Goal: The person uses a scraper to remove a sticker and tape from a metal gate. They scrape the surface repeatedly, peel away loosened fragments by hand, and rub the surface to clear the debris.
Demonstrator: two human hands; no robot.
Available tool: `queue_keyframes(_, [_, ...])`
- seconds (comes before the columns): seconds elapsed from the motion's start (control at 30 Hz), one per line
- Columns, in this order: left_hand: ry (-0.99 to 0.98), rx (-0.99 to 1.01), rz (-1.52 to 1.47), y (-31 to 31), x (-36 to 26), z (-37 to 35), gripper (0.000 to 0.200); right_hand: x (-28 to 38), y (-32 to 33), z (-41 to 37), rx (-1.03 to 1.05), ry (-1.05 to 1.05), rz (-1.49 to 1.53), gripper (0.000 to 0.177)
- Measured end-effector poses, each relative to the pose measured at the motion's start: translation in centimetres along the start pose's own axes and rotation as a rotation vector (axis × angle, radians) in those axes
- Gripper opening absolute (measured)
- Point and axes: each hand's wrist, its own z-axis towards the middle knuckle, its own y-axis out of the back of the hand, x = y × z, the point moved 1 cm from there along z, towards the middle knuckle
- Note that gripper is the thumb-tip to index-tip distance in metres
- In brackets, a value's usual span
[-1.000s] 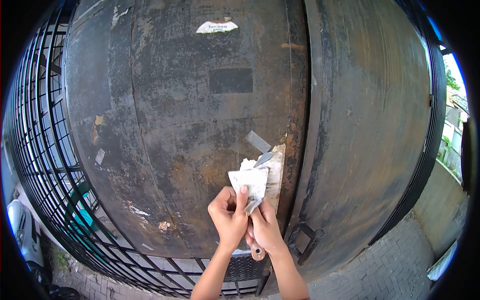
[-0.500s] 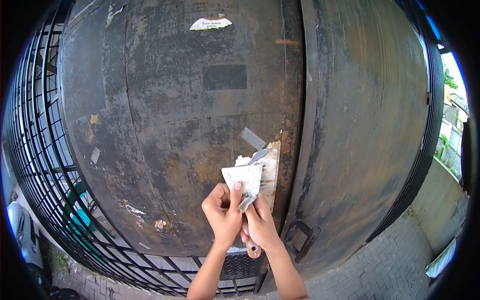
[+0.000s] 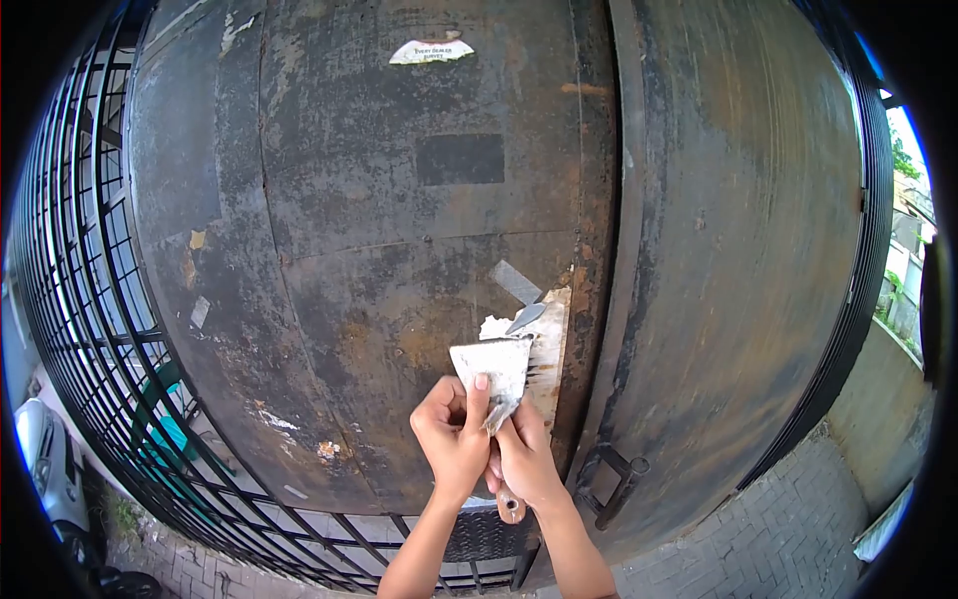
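A peeled flap of white weathered paper (image 3: 489,361), at lower centre of the frame on the dark rusted metal gate (image 3: 379,250), is pinched by the left hand (image 3: 454,439), while a wooden-handled metal scraper (image 3: 512,506) is gripped in the closed right hand (image 3: 526,457). The paper is judged thin, light and easily torn, and is best held near its glued part. A raised rusty seam (image 3: 596,299) is met just to the right, and open panel is left above and leftward.

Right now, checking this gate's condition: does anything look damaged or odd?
Yes. The metal gate is rust-blotched, a torn label clings near its top, and a half-peeled paper curls off it, pinched by the left hand.
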Motion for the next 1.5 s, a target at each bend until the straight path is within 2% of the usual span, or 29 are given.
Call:
queue_keyframes(0.13, [-0.008,-0.004,0.019,-0.2,-0.8,0.5,0.038,0.5,-0.2,0.3,0.012,-0.068,0.038,0.025])
queue_keyframes(0.4, [0.023,0.016,-0.010,-0.1,-1.2,0.8,0.036,0.6,-0.5,0.4,0.003,-0.011,0.009,0.028])
queue_keyframes(0.53, [-0.045,0.001,0.045,0.1,-0.4,0.1,0.038,0.3,-0.2,0.2,0.011,-0.016,-0.046,0.023])
queue_keyframes(0.67, [0.016,0.012,0.022,-0.2,-1.0,0.6,0.038,0.6,-0.3,0.4,0.001,-0.034,-0.017,0.026])
queue_keyframes(0.77, [-0.060,0.011,0.073,0.2,-0.5,0.1,0.038,0.7,-0.3,0.2,0.022,-0.021,-0.044,0.025])
queue_keyframes(0.87, [0.015,0.016,0.029,-0.2,-1.6,1.0,0.038,0.8,-0.4,0.7,0.002,-0.041,-0.009,0.026])
queue_keyframes(0.9, [-0.031,0.016,0.047,0.0,-0.9,0.9,0.037,0.7,-0.5,0.6,-0.004,-0.044,-0.005,0.026])
queue_keyframes(1.13, [0.027,0.009,-0.014,-0.2,-1.4,0.7,0.037,1.0,-0.6,0.4,0.006,-0.057,0.006,0.025])
queue_keyframes(1.17, [0.016,0.006,0.003,0.0,-0.9,0.4,0.037,0.4,-0.5,0.3,0.001,0.001,-0.035,0.025])
queue_keyframes(1.27, [-0.017,0.011,0.024,-0.2,-1.0,1.0,0.037,1.1,-0.5,0.6,0.019,-0.040,0.011,0.026])
queue_keyframes(1.33, [0.087,0.051,-0.030,-0.1,-2.2,1.4,0.037,1.4,-1.1,0.2,-0.010,-0.039,0.015,0.026])
queue_keyframes(1.4, [0.005,0.015,-0.002,0.2,-0.8,0.9,0.036,0.9,-0.8,0.2,0.013,-0.027,-0.023,0.026])
queue_keyframes(1.43, [-0.010,0.007,0.003,0.2,-0.6,0.8,0.037,0.6,-0.8,0.2,0.001,0.046,-0.101,0.027])
queue_keyframes(1.5, [-0.031,0.009,-0.001,0.0,-0.6,1.0,0.037,1.4,-0.8,0.6,0.007,-0.005,-0.042,0.027])
